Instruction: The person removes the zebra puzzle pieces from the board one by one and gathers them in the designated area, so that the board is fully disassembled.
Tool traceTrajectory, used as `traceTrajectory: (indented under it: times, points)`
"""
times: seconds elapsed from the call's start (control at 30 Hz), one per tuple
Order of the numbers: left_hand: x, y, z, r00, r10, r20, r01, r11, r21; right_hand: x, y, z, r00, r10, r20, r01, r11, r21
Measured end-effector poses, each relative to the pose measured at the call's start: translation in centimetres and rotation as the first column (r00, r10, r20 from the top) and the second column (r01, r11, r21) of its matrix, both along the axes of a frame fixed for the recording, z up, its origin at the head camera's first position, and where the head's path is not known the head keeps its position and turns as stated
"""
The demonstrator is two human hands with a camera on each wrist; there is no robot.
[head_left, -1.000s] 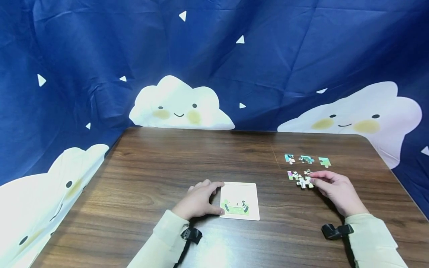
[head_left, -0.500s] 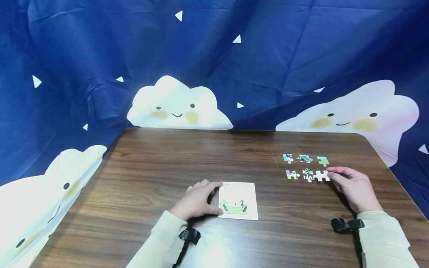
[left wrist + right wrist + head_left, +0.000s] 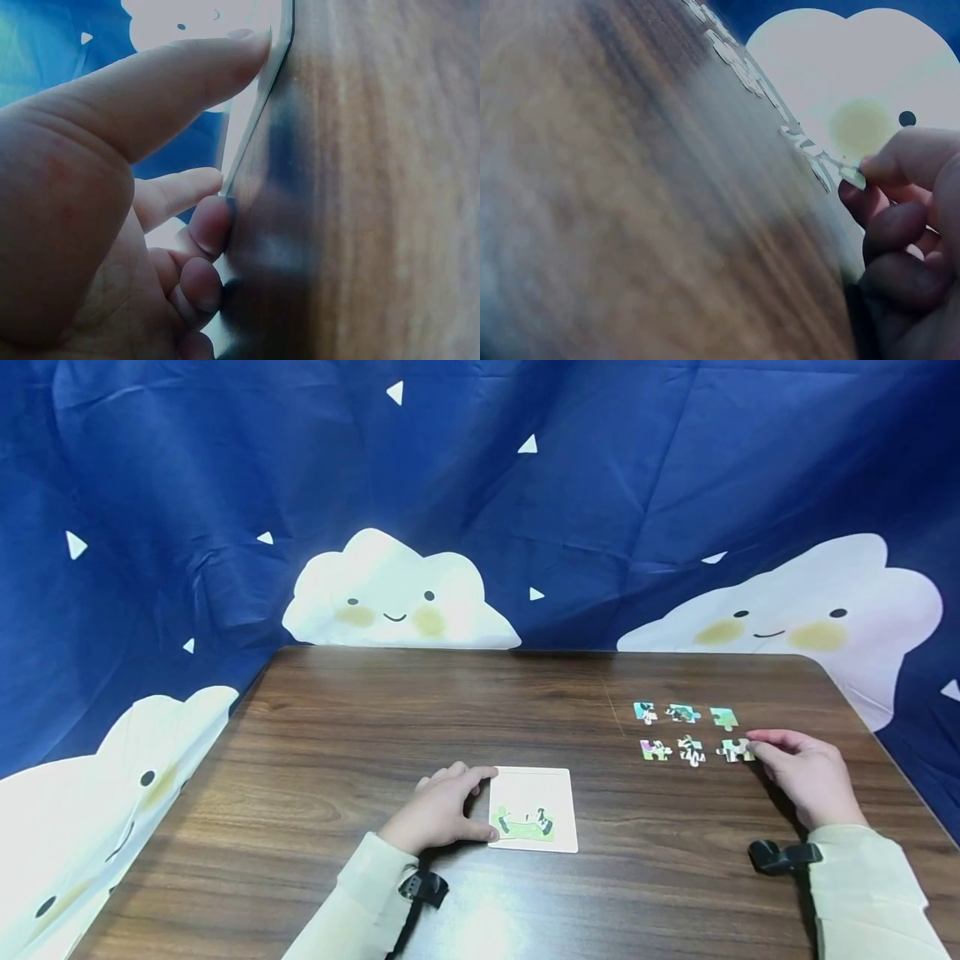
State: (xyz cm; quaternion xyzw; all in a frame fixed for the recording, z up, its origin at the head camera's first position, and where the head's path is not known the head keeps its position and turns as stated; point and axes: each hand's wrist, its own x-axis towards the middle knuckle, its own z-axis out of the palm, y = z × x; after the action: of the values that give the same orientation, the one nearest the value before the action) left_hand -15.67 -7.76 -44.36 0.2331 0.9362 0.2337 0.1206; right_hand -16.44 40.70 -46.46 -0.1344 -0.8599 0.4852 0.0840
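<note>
In the head view, my right hand (image 3: 812, 775) pinches a puzzle piece (image 3: 733, 750) at its right edge, between thumb and index finger. The right wrist view shows that piece (image 3: 849, 174) tilted at the fingertips, with the other fingers curled below. My left hand (image 3: 441, 810) is at the left side of a square puzzle board (image 3: 531, 788), its thumb and index finger spread apart and touching the board near its two left corners. Green pieces with black-and-white parts fill the board's lower strip. In the left wrist view, the thumb lies against the board's edge (image 3: 259, 97).
Several other puzzle pieces lie in two rows at the right, among them a green one (image 3: 724, 718), a teal one (image 3: 683, 713) and a black-and-white one (image 3: 691, 751). The brown wooden table (image 3: 360, 735) backs onto a blue curtain (image 3: 570, 510) with printed clouds.
My right hand has moved right with the pinched piece, away from the black-and-white piece. The piece, pale before, now shows its printed colours. My left hand has stayed at the board.
</note>
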Motion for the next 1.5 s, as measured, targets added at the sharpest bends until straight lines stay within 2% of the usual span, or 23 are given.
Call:
traceTrajectory:
  times: [0.2, 0.47, 0.57, 0.73, 0.83, 0.93, 1.1, 1.27, 1.4, 1.5]
  points:
    - [0.0, -0.1, -0.2, 1.0, 0.001, -0.004, -0.001, 1.0, -0.003, 0.2, -0.1, 0.4, 0.999, -0.04, 0.005, 0.038, 0.984, 0.171]
    - [-0.1, -0.1, -0.3, 1.0, -0.001, -0.012, 0.001, 1.0, 0.001, 0.2, 0.1, 0.4, 0.999, -0.039, 0.024, 0.034, 0.982, 0.188]
    - [-0.1, 0.0, -0.3, 1.0, -0.002, -0.013, 0.002, 1.0, 0.003, 0.2, 0.0, 0.3, 0.999, -0.012, 0.03, 0.004, 0.966, 0.258]
    - [-0.1, 0.0, -0.3, 1.0, -0.001, -0.016, 0.001, 1.0, 0.002, 0.0, -0.2, 0.5, 0.995, 0.071, 0.068, -0.091, 0.927, 0.363]
    - [0.0, 0.0, -0.3, 1.0, 0.0, -0.018, 0.0, 1.0, 0.001, -0.1, -0.3, 0.6, 0.993, 0.091, 0.079, -0.114, 0.923, 0.368]
    - [0.0, 0.0, -0.3, 1.0, 0.0, -0.018, 0.0, 1.0, -0.001, -0.1, -0.4, 0.4, 0.994, 0.088, 0.064, -0.105, 0.923, 0.371]
    - [-0.1, -0.1, -0.3, 1.0, -0.004, -0.015, 0.004, 1.0, -0.003, 0.0, -0.6, 0.2, 0.999, 0.037, 0.014, -0.04, 0.937, 0.348]
    - [-0.2, -0.1, -0.2, 1.0, -0.003, -0.018, 0.003, 1.0, -0.011, 0.1, -1.4, 0.6, 0.998, -0.014, -0.057, 0.03, 0.956, 0.291]
    - [-0.1, -0.1, -0.2, 1.0, -0.001, -0.01, 0.001, 1.0, -0.008, 0.1, -2.7, 1.1, 0.994, 0.006, -0.107, 0.023, 0.963, 0.269]
    - [-0.1, 0.0, -0.3, 1.0, -0.001, -0.008, 0.001, 1.0, -0.005, 0.2, -3.9, 1.6, 0.988, 0.054, -0.146, -0.014, 0.965, 0.263]
